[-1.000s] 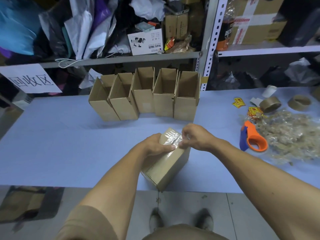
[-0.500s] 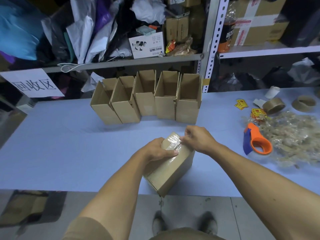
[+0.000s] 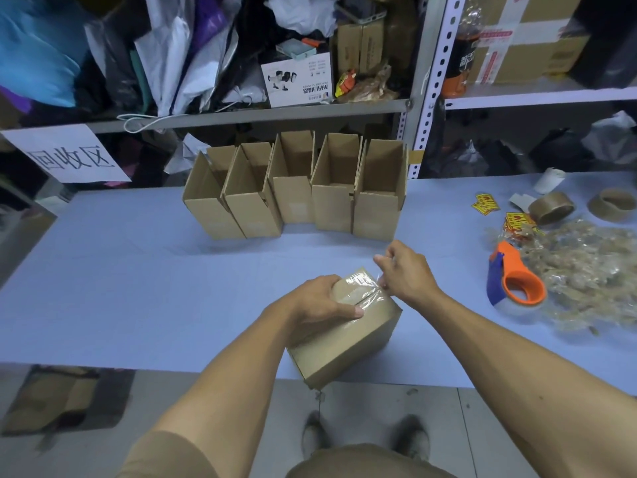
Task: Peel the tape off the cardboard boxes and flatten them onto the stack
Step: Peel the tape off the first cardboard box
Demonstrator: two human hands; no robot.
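Now your right hand has pulled away with the clear tape pinched, lifting it off the box at the table edge; your left hand clamps the top. Peeling is underway.

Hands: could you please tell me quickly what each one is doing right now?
Left hand: closed on the box.
Right hand: pinching the tape.

Matt brown corrugated cardboard is seen on the small sealed box; its clear plastic tape strip looks glossy and crinkled, the pale blue tabletop smooth and matt.
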